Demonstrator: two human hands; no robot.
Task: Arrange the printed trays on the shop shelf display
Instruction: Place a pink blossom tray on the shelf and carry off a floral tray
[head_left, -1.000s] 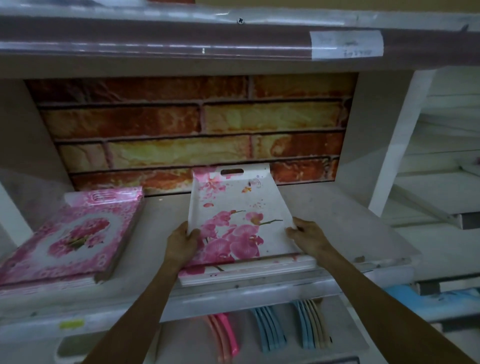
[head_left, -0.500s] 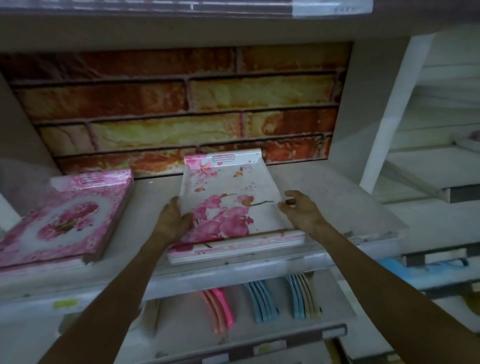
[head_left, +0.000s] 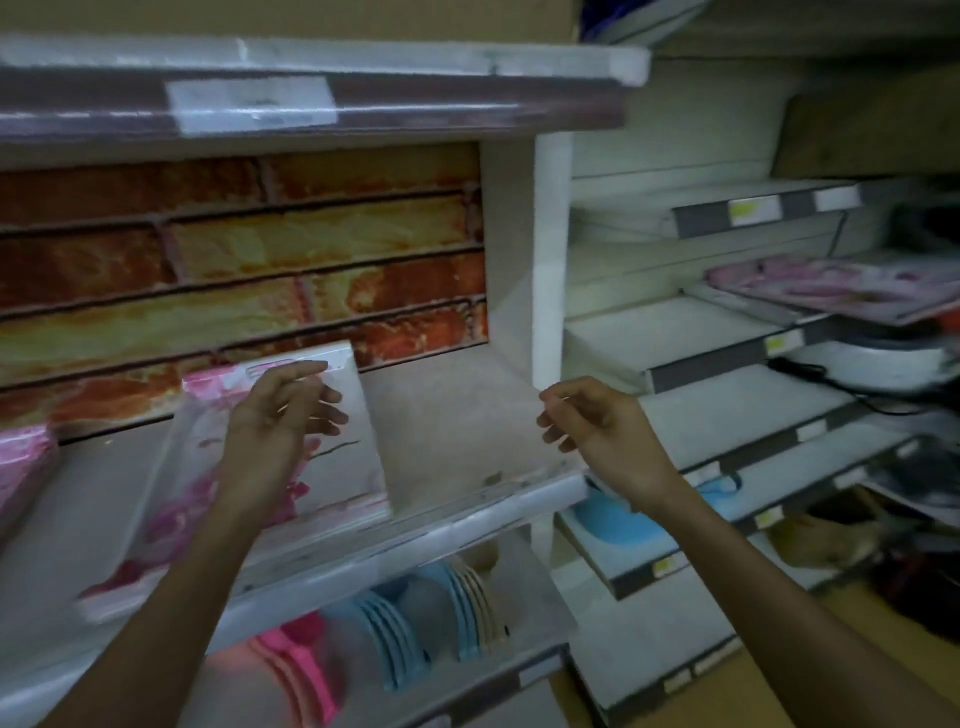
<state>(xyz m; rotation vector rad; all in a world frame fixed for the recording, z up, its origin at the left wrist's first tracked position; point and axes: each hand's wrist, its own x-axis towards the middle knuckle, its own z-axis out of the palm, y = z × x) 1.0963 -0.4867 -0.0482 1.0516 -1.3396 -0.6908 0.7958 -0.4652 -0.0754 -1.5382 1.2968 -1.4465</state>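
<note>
The flowered tray (head_left: 332, 447) lies flat on the shelf (head_left: 457, 431) in the lower left of the frame, its handle end toward the brick-patterned back panel (head_left: 239, 249) and its near edge at the shelf's front lip. The left hand (head_left: 275, 415) hovers above the tray's middle, fingers spread and loosely curled, holding nothing (whether it touches the tray cannot be told through the blur). The right hand (head_left: 597, 426) is at centre frame, over the bare right part of the same shelf near its front corner, also open with fingers slightly bent and empty. At the far left edge a second pink tray (head_left: 21, 467) shows only in part, apart from the first. Below the shelf, in the bottom centre, pink plates (head_left: 301, 670) and blue plates (head_left: 395, 623) stand on edge in a row. In the right of the frame, another pinkish tray (head_left: 841, 286) rests on a neighbouring shelf.
</note>
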